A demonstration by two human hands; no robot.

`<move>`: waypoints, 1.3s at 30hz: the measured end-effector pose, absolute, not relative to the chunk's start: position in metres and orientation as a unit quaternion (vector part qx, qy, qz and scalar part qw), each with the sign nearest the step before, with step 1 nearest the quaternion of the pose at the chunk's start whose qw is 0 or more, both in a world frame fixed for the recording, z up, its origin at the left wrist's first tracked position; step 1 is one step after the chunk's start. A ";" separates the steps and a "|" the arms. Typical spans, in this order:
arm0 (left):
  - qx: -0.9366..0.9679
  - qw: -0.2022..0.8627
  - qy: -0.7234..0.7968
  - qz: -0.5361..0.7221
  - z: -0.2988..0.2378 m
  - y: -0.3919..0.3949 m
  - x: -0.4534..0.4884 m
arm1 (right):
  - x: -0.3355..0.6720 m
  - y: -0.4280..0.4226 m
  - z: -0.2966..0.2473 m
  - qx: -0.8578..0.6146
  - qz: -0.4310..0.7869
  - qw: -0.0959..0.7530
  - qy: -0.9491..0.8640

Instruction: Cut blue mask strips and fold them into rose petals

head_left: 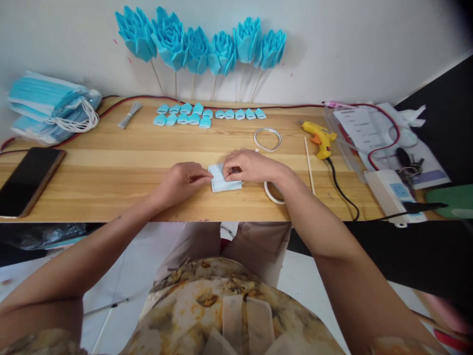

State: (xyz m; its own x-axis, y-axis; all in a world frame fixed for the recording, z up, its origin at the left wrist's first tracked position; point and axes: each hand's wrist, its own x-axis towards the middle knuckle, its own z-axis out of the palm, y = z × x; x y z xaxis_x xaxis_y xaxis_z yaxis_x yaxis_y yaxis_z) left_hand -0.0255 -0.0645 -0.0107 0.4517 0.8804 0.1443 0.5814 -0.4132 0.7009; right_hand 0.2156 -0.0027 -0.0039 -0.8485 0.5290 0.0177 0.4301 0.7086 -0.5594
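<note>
A pale blue, folded piece of face mask fabric [226, 185] lies on the wooden table in front of me. At its left edge, my left hand [184, 180] is closed, with thumb and forefinger pinched on the cloth. My right hand [251, 166] rests over the upper right of the piece, its fingers curled and pressed onto it. Part of the fabric is hidden beneath the right hand. Just under my right wrist, a roll of tape [272, 195] is partly covered by the forearm. Another thin tape ring [268, 139] lies behind the right hand.
Small folded blue petals [183, 118] sit in rows farther back. Several blue flowers on sticks [168, 42] lean against the wall. At left are face masks [48, 98] and a phone [31, 180]. A yellow glue gun [320, 138], wooden stick [309, 165] and power strip [395, 195] lie right.
</note>
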 end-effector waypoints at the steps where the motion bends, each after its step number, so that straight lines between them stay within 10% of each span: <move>1: 0.779 0.314 0.473 0.265 -0.009 -0.063 -0.026 | 0.216 -0.002 -0.004 -0.261 0.285 0.091 -0.918; 7: 0.690 0.378 0.545 0.290 0.006 -0.057 -0.024 | 0.221 -0.001 0.006 -0.287 0.341 0.122 -0.887; 14: 0.673 0.381 0.559 0.299 0.018 -0.049 -0.021 | 0.220 -0.005 0.015 -0.358 0.278 0.362 -0.814; 22: 0.611 0.556 0.460 0.327 0.014 -0.024 0.005 | 0.215 -0.002 0.004 -0.312 0.174 0.363 -0.861; 39: 0.692 0.419 0.435 0.396 0.008 -0.002 0.019 | 0.220 0.014 -0.015 -0.445 0.283 0.523 -0.669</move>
